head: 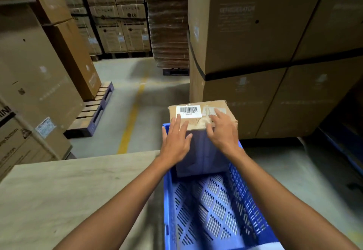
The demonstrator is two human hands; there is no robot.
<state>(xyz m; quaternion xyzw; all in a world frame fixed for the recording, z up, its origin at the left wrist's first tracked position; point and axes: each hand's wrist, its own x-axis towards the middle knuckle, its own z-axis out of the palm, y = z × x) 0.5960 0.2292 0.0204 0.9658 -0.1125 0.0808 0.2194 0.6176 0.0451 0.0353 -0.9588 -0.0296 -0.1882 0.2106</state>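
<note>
Far left: tall cardboard cartons [35, 63], stacked, standing on a blue pallet [94, 112].
Near left: pale table top [68, 190], its right edge just beside the crate.
Floor, left of centre: yellow line [133, 116] running away toward the far wall.
Far centre: LG cartons [121, 29] in stacked rows; to their right, a pile of flattened cardboard [169, 27].
Near centre: blue slotted plastic crate [245, 200].
Left hand [175, 141]: fingers straight and spread, tips touching the near-left edge of the box top.
Cardboard box [196, 122]: upright in the far end of the crate, top above the rim, barcode label [189, 111] uppermost.
Right hand [223, 131]: fingers spread, slightly bent, resting on the right part of the box top; blurred.
Right: Samsung refrigerator cartons [255, 33], stacked and strapped, just behind the crate.
</note>
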